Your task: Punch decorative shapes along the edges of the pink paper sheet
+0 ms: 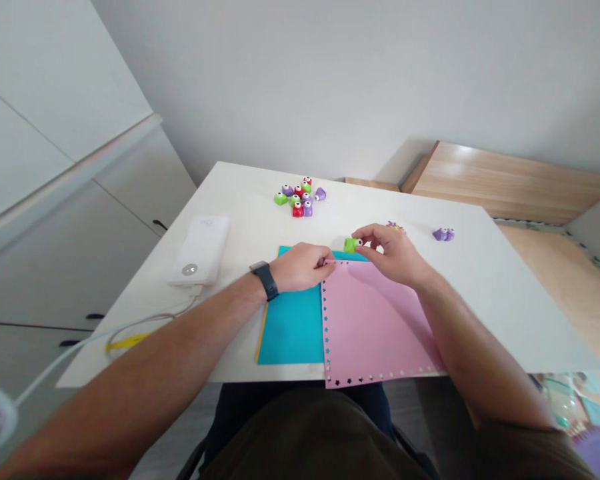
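My left hand (307,265), with a dark watch on the wrist, pinches the upper left corner of a pink sheet of paper (380,327). Small star-shaped holes run down the sheet's left edge, along its near edge and at the start of its far edge. In my right hand (393,252) is a small green paper punch (351,245) with a white-and-black eye, held between thumb and fingers just beyond the sheet's far edge. Under the pink sheet lies blue paper (295,327), with a thin yellow edge showing at its left.
Several red, green and purple punches (299,198) are grouped at the back of the white table (480,300). Purple punches (443,234) stand at the right, and colourful paper bits (396,227) lie behind my right hand. A white power bank (200,250) with a cable is at the left.
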The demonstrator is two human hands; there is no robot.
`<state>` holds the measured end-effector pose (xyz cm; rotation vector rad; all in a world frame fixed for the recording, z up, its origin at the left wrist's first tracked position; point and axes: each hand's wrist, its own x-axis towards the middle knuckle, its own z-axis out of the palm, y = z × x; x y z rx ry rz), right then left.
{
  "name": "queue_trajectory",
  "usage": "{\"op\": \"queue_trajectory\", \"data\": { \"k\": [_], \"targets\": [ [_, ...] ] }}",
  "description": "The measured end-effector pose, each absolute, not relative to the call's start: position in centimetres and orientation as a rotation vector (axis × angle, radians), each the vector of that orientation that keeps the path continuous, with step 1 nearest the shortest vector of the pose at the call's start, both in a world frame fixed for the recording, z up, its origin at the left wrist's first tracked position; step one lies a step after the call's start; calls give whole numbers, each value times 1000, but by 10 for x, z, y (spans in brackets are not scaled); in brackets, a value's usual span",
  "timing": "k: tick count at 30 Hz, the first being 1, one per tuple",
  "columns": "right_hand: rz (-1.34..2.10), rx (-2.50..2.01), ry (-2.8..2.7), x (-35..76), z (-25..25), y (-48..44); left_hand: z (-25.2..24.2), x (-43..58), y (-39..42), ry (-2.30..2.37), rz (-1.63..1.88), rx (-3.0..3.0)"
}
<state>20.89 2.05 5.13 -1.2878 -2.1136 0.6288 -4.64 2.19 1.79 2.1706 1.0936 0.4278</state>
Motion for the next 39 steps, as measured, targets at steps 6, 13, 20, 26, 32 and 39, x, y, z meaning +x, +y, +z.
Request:
{"op": "queue_trajectory", "data": {
  "k": [6, 13, 20, 26, 32, 39],
  "targets": [
    [745, -1318, -1964, 211, 30, 20, 21, -46, 20, 1107, 433, 2150],
    [657, -1429, -2011, 214, 23, 18, 19, -47, 20, 1097, 435, 2150],
    [457, -1626, -2044, 207, 17, 19, 18, -47, 20, 1083, 454, 2166],
    [352, -1637, -2088, 203, 17, 17, 17, -47, 20, 1089, 467, 2173],
    [311, -1563, -2165, 205, 16, 18, 15, -46, 20, 1086, 477, 2175],
    [366, -1391, -2255, 212, 21, 15, 16, -46, 19, 1103, 475, 2170]
  ]
}}
